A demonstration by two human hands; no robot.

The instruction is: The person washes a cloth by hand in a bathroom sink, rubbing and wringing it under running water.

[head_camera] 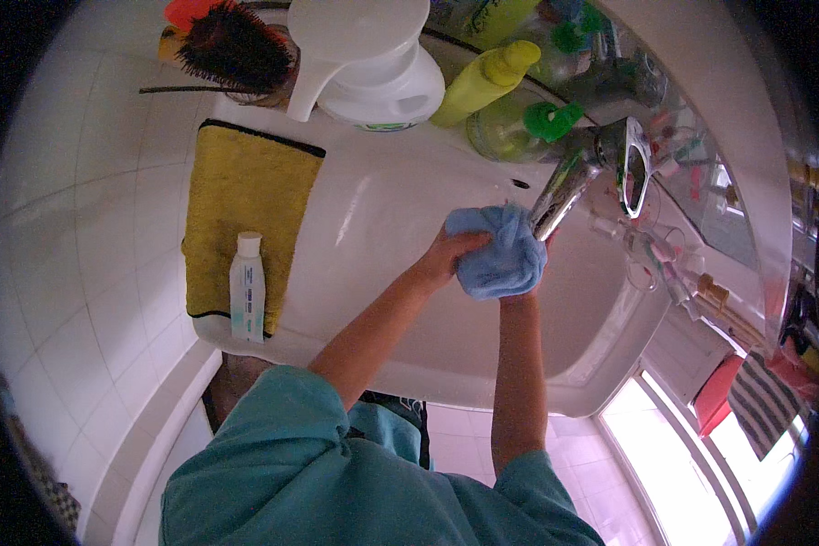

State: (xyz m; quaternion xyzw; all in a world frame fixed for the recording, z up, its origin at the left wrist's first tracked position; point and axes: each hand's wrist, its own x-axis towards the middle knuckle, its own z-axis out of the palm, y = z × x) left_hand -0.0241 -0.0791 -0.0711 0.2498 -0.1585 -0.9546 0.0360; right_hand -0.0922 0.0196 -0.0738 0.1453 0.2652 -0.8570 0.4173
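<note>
Bunched between both hands is a light blue cloth, held up under the spout of a chrome faucet. My left hand grips its left side, the thumb lying across the fabric. Most of my right hand is hidden behind the cloth and the spout; it supports the cloth from the right and below. Both hands are over the basin of a white sink. Whether water is running cannot be made out.
On the left ledge a white tube rests on a folded yellow towel. Along the back stand a hairbrush, a large white jug, a yellow bottle and a green-topped pump bottle. Clear glassware is right of the faucet.
</note>
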